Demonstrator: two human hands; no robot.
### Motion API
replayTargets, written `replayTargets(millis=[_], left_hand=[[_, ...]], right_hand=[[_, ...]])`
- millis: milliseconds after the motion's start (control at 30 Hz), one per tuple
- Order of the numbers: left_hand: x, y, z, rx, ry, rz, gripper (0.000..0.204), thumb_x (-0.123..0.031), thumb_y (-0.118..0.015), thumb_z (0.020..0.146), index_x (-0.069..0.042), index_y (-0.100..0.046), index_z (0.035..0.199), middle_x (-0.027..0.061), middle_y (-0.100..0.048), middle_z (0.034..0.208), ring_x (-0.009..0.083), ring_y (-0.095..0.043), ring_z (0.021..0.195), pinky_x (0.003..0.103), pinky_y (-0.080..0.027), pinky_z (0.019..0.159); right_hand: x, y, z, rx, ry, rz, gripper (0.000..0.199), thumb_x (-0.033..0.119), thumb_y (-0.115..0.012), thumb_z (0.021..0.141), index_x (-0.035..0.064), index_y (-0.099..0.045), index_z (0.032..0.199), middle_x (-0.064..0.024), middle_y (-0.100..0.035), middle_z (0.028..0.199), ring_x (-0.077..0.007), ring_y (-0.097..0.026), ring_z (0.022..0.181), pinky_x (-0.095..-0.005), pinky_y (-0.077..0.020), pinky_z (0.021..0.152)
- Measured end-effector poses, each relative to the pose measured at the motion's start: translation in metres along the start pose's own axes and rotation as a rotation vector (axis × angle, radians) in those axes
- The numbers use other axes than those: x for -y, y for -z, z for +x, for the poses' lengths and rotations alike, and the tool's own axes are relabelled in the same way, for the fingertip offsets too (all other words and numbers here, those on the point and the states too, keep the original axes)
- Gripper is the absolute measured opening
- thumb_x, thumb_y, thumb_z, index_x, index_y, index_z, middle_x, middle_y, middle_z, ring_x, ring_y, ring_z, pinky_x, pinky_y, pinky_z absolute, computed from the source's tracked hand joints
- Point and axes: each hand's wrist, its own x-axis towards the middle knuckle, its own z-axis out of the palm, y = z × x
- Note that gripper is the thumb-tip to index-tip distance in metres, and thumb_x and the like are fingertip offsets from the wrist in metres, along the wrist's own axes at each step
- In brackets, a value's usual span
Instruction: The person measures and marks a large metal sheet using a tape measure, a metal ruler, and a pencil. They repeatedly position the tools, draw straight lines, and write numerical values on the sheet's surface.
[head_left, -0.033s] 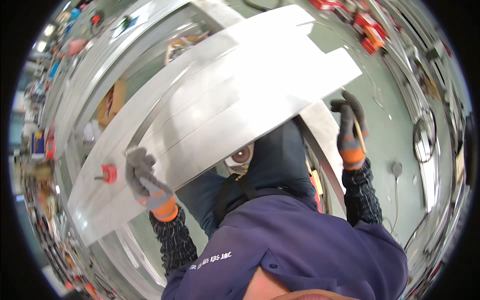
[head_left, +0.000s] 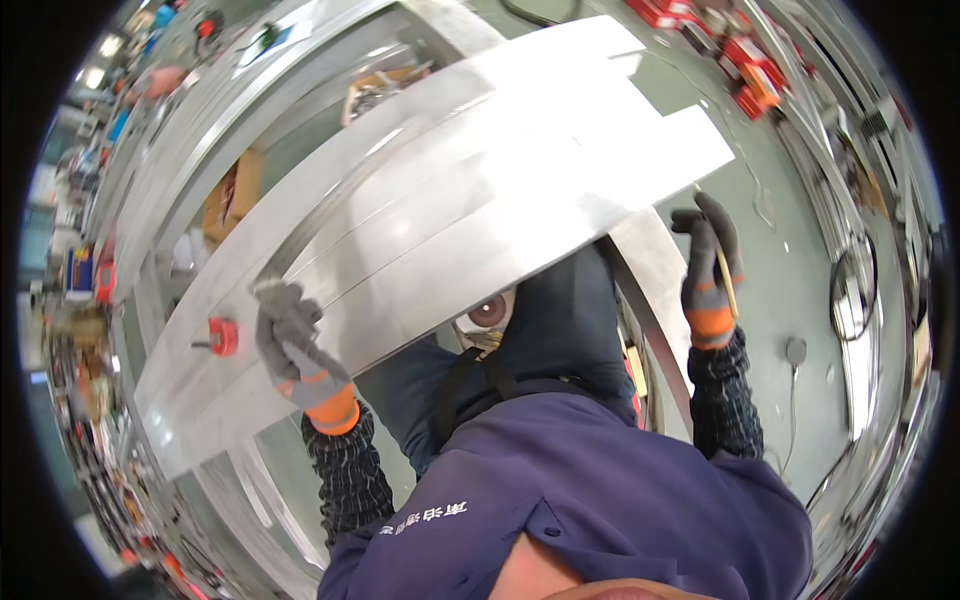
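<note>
A large pale metal sheet, with a curved far edge and notches at its right end, lies across the frame in front of me. My left hand, in a grey glove with an orange cuff, is closed on the near end of a narrow metal strip lying along the sheet. To its left, a small red tool, perhaps a tape measure, rests on the sheet. Just off the sheet's right edge is my right hand, gloved alike. Its fingers are curled, with a thin light-coloured stick in them.
A metal frame supports the sheet; cardboard boxes show through its gap. A brown round thing sits low by my legs. Red boxes stand at the far right. A cable trails over the green floor.
The whole picture has shifted slightly to the right. Both hands keep nearly the same places over and beside the sheet.
</note>
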Motion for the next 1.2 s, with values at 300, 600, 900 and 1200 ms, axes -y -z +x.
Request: replayTargets(millis=[300, 600, 900, 1200], left_hand=[[-0.009, 0.021, -0.016, -0.227, 0.426, -0.305, 0.038, -0.025, -0.058, 0.112, -0.001, -0.063, 0.141, 0.0106, -0.069, 0.114, 0.0141, -0.064, 0.086, 0.031, -0.054, 0.078], [-0.013, 0.05, -0.06, -0.328, 0.534, -0.484, 0.036, -0.03, -0.056, 0.113, -0.003, -0.058, 0.138, 0.0083, -0.073, 0.105, 0.0125, -0.069, 0.08, 0.029, -0.056, 0.071], [-0.003, 0.123, -0.064, -0.326, 0.508, -0.46, 0.038, -0.026, -0.056, 0.113, 0.0, -0.056, 0.141, 0.0071, -0.067, 0.099, 0.0131, -0.064, 0.08, 0.029, -0.056, 0.073], [-0.003, 0.251, -0.061, -0.552, 0.219, -0.399, 0.047, -0.033, -0.056, 0.113, 0.004, -0.057, 0.142, 0.006, -0.066, 0.099, 0.0124, -0.061, 0.084, 0.028, -0.051, 0.079]], right_hand=[[0.008, -0.023, -0.001, -0.052, 0.025, -0.024, 0.038, 0.017, -0.047, 0.113, -0.0058, -0.06, 0.141, -0.0159, -0.075, 0.109, -0.022, -0.07, 0.098, -0.0371, -0.0556, 0.092], [0.043, -0.07, 0.019, 0.139, 0.214, -0.12, 0.042, 0.019, -0.041, 0.112, -0.0084, -0.059, 0.138, -0.0192, -0.073, 0.11, -0.0282, -0.07, 0.098, -0.0418, -0.0559, 0.092], [0.089, -0.189, -0.018, 0.302, 0.307, 0.042, 0.045, 0.024, -0.042, 0.109, -0.007, -0.067, 0.129, -0.018, -0.071, 0.119, -0.0264, -0.071, 0.102, -0.041, -0.055, 0.097], [0.175, -0.358, -0.08, 0.776, 0.265, 0.286, 0.033, 0.008, -0.056, 0.11, -0.0005, -0.055, 0.142, -0.0193, -0.074, 0.118, -0.0262, -0.073, 0.108, -0.0384, -0.0588, 0.093]])
